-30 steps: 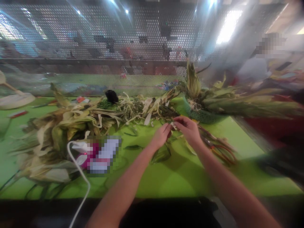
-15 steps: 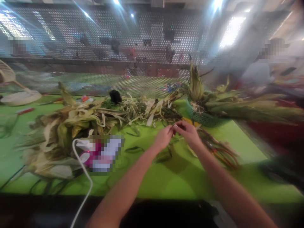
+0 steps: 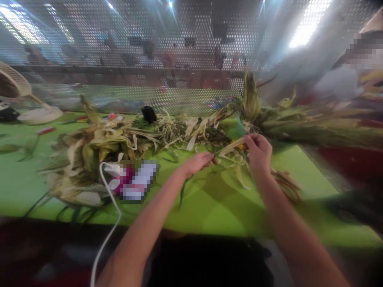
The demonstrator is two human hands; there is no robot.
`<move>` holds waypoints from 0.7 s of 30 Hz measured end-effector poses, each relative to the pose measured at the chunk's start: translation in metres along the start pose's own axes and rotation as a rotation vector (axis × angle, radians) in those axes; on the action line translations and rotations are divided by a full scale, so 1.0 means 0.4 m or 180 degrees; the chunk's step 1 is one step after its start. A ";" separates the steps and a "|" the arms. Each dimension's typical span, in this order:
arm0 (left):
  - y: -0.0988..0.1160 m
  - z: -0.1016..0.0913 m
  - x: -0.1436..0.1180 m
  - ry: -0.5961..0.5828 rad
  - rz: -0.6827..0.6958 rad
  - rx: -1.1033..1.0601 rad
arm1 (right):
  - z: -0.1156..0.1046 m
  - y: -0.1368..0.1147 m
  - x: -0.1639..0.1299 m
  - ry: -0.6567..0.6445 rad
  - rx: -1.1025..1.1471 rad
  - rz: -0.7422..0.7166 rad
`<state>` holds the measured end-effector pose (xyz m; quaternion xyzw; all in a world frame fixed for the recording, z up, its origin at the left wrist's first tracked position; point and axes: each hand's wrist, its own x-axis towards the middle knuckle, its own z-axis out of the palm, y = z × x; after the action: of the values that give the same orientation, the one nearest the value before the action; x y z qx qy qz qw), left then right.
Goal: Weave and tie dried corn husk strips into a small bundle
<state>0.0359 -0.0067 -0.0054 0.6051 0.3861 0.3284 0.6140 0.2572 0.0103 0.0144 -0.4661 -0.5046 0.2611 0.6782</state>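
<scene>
A pale strip of dried corn husk (image 3: 231, 146) stretches between my two hands above the green table. My left hand (image 3: 201, 162) pinches its darker left end, fingers pressed together. At the other end my right hand (image 3: 259, 151) grips it between thumb and fingers. Under and beside the right hand lie thin loose husk shreds (image 3: 243, 175). A heap of dried husks (image 3: 101, 147) covers the left part of the table, and more husk strips (image 3: 191, 131) run along the back.
A green basket (image 3: 240, 126) holding long husk bundles (image 3: 323, 125) stands at the back right. Left of my arms lies a blurred-out flat item (image 3: 140, 181) with a white cable (image 3: 112, 229). A perforated metal screen (image 3: 179, 87) closes the rear. A person (image 3: 344, 83) is at the far right.
My hands have moved apart, the right one going right and up. The husk strip now shows drawn out between them. The camera view has shifted slightly.
</scene>
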 end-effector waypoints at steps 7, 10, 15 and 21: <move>-0.035 0.029 -0.036 0.0254 -0.0121 0.0008 | 0.006 -0.018 -0.013 -0.0070 -0.0042 -0.0048; -0.049 0.046 -0.032 0.0595 -0.0028 0.0025 | 0.005 -0.021 -0.011 -0.0133 0.0140 0.0087; -0.039 0.056 0.001 0.1153 0.0167 -0.0717 | 0.019 -0.009 -0.019 -0.0798 0.0748 0.0650; -0.057 0.086 0.031 0.0958 0.0384 -0.0517 | 0.066 0.006 -0.068 -0.1623 0.0401 0.0921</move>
<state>0.0704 -0.0138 -0.0301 0.5195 0.4089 0.4816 0.5753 0.2234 -0.0014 0.0016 -0.4096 -0.5698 0.4944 0.5129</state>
